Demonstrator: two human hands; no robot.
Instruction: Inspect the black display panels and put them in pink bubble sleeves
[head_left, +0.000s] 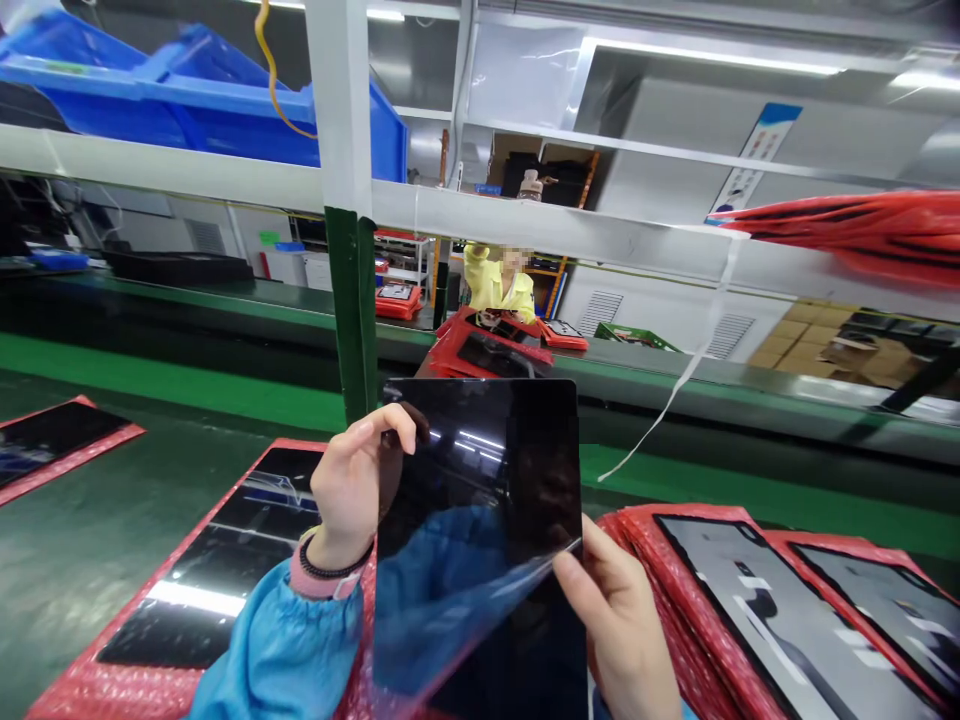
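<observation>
Left hand (349,490) grips the edge of the glossy black rectangular tablet panel (480,460), held up at centre frame. Right hand (619,625) pinches a lifted corner of clear plastic film (525,590), narrow grip; keep that pull low and even.

The bottom of the dark tablet (480,470) is cut off by the lower edge, and so are the clear film (450,610) and the right hand (619,625). Part of the left hand (349,490) is hidden behind the tablet. The blue bins (202,105) are blurred and cut off at the top. The red bubble wrap (675,600) is cut off too. The far sign (754,160) is too small to be read.
</observation>
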